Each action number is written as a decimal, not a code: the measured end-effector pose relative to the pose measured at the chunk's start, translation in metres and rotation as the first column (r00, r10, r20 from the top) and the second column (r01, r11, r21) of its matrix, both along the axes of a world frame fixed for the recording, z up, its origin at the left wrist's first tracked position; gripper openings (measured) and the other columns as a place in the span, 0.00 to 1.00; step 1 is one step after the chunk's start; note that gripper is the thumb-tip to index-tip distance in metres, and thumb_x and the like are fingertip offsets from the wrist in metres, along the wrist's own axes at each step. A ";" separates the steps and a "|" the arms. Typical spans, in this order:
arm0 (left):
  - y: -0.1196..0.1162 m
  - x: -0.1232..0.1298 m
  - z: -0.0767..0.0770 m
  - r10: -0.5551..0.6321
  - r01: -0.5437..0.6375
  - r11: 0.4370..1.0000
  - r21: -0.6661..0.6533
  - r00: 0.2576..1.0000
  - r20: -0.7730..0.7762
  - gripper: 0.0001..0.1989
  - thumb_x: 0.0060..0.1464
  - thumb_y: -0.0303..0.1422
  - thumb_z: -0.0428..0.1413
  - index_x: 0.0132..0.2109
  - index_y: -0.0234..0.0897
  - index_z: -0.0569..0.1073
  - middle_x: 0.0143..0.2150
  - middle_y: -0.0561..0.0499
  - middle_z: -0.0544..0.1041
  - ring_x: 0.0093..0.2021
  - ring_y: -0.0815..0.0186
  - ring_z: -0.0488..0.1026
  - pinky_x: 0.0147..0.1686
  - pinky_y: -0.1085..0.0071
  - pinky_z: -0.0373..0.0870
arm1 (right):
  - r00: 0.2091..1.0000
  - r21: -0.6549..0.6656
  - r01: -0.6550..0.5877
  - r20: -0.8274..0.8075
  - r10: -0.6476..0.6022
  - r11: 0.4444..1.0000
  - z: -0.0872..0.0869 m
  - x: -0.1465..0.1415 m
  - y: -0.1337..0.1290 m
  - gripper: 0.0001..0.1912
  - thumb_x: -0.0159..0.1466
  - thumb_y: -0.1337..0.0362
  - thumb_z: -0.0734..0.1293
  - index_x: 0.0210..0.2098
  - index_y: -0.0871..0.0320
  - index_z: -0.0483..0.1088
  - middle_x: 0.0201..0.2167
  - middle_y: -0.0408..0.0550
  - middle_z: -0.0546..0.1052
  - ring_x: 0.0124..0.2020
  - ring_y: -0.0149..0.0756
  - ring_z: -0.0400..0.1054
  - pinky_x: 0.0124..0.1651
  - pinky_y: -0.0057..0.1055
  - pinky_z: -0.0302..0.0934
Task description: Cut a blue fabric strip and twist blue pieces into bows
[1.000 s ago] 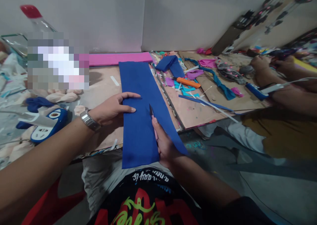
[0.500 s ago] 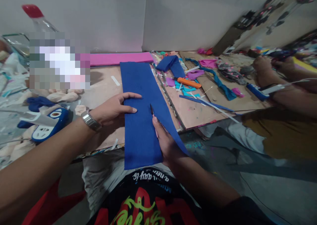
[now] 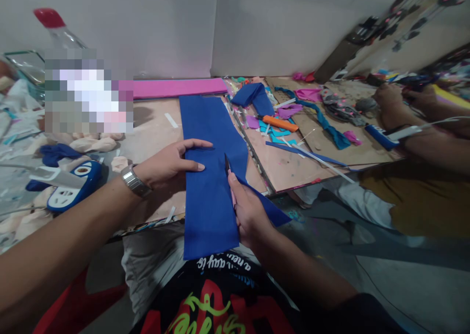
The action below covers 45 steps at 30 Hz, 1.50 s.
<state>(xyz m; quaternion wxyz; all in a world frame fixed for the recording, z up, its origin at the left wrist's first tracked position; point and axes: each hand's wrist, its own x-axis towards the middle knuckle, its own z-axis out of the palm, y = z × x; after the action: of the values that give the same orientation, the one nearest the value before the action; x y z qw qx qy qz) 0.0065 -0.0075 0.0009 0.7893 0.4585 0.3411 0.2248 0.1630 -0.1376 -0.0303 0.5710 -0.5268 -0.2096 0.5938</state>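
Note:
A long strip of blue cloth (image 3: 209,202) runs from the tabletop down over its front edge towards my lap. My left hand (image 3: 171,160) is at the cloth's left edge, thumb and index finger on top and the other fingers hidden, apparently under it. In my right hand (image 3: 249,206) is a pair of scissors (image 3: 227,165) with dark blades and what looks like a pink handle, tips pointing away from me. The blades lie at the middle of the cloth, which is split below them; its right part slants off beyond my right hand.
A pink folded strip (image 3: 176,88) lies at the back. Coloured scraps and an orange cutter (image 3: 281,123) are to the right. A blue-and-white power strip (image 3: 75,184) sits left, near a bottle with a red cap (image 3: 49,18). Another person's hand (image 3: 389,96) works at far right.
The cloth has shifted slightly towards me, and its right part has swung further out to the right. My right hand and the scissors have moved a little right; my left hand barely moved.

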 end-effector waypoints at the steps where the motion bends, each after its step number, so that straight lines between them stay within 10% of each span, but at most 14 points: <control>1: 0.000 0.000 0.000 -0.004 0.004 1.000 -0.004 1.000 0.005 0.32 0.49 0.20 0.67 0.61 0.36 0.72 0.54 0.40 0.81 0.45 0.59 0.82 0.45 0.63 0.81 | 1.000 -0.038 -0.003 -0.017 0.002 0.999 0.001 0.000 0.000 0.27 0.61 0.40 0.72 0.45 0.57 0.78 0.21 0.44 0.78 0.25 0.42 0.76 0.26 0.36 0.72; 15: 0.001 -0.003 -0.004 -0.047 0.046 0.998 0.041 0.999 0.025 0.32 0.49 0.21 0.68 0.61 0.37 0.72 0.55 0.40 0.80 0.46 0.59 0.82 0.46 0.63 0.81 | 0.979 -0.013 -0.053 -0.200 0.049 0.999 0.008 -0.002 0.005 0.27 0.65 0.46 0.71 0.56 0.57 0.74 0.42 0.51 0.85 0.42 0.47 0.82 0.43 0.43 0.78; 19: 0.001 -0.002 -0.003 -0.040 0.039 0.999 0.032 0.999 0.013 0.33 0.48 0.22 0.68 0.61 0.37 0.72 0.55 0.40 0.81 0.46 0.58 0.82 0.46 0.62 0.81 | 0.986 -0.063 -0.038 -0.167 0.027 0.997 0.006 0.000 0.005 0.23 0.63 0.44 0.72 0.46 0.56 0.75 0.26 0.44 0.81 0.27 0.39 0.77 0.28 0.34 0.73; 25: 0.000 -0.002 -0.003 -0.042 0.042 0.999 -0.009 0.999 0.020 0.34 0.48 0.22 0.69 0.61 0.38 0.71 0.54 0.40 0.81 0.45 0.57 0.82 0.46 0.59 0.81 | 0.992 -0.135 -0.040 -0.120 0.023 0.990 0.008 0.003 0.006 0.27 0.59 0.40 0.75 0.27 0.54 0.63 0.09 0.29 0.56 0.09 0.21 0.43 0.10 0.22 0.40; 45: 0.004 0.006 -0.010 0.175 -0.176 0.984 -0.014 0.983 -0.056 0.24 0.51 0.22 0.68 0.55 0.38 0.75 0.43 0.48 0.81 0.34 0.67 0.80 0.37 0.70 0.80 | 0.994 -0.129 -0.031 -0.108 0.017 0.991 0.008 0.002 0.005 0.27 0.56 0.40 0.76 0.27 0.54 0.64 0.11 0.31 0.59 0.09 0.22 0.46 0.10 0.22 0.41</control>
<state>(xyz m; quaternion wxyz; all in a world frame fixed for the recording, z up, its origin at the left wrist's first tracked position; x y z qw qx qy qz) 0.0126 -0.0033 -0.0087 0.7611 0.4251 0.4036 0.2779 0.1646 -0.1325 -0.0220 0.5384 -0.5281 -0.1459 0.6402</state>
